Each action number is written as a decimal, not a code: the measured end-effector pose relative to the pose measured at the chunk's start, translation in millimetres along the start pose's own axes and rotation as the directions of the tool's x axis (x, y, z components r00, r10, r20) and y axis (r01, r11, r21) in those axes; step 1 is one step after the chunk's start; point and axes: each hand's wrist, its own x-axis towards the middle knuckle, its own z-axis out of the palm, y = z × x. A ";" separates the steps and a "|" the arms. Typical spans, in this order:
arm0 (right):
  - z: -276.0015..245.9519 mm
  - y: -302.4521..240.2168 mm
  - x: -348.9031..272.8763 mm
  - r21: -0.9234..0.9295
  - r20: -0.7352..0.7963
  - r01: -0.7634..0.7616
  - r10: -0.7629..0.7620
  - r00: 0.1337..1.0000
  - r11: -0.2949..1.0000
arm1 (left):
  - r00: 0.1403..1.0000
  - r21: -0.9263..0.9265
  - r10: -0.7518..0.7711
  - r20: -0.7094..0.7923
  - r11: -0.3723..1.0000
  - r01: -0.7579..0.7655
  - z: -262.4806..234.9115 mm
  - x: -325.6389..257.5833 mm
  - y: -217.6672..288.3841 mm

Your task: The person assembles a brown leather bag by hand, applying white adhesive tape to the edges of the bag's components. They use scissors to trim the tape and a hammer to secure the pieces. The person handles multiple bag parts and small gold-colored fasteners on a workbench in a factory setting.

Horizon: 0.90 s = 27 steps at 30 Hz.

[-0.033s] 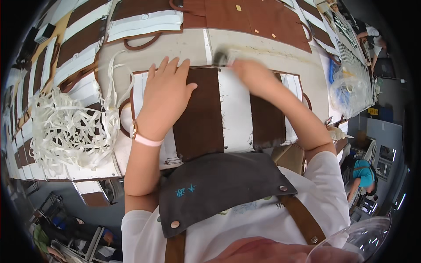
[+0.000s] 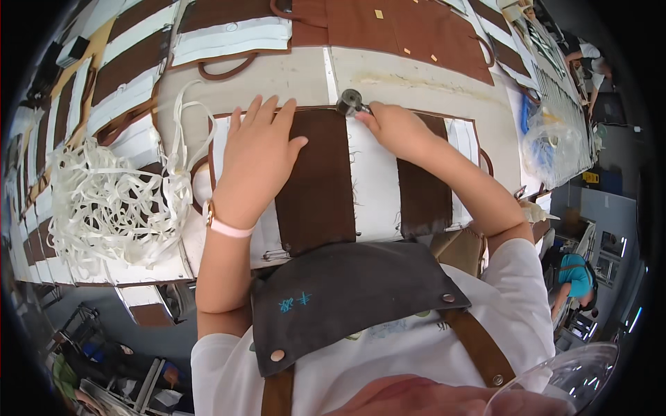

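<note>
I wear a white shirt (image 2: 510, 277), a dark grey apron (image 2: 361, 305) with brown straps (image 2: 480, 347) and round metal snaps (image 2: 277, 356) — plus a pale pink wristband (image 2: 232, 230).

Left grip (image 2: 258, 154) flat on brown-and-white panel (image 2: 316, 184), right grip (image 2: 399, 130) holding round-headed tool (image 2: 350, 102), tangled white strips (image 2: 114, 208)

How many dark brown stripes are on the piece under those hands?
2: a wide stripe partly under the left hand, and a narrower stripe partly behind the right arm. The apron covers part of the piece, so some could hide.
</note>
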 end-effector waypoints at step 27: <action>30.9 -123.5 70.7 0.069 0.161 0.149 -0.158 0.974 0.986 | 0.950 -0.075 -0.265 -0.167 0.964 0.256 14.4 -53.2 -60.0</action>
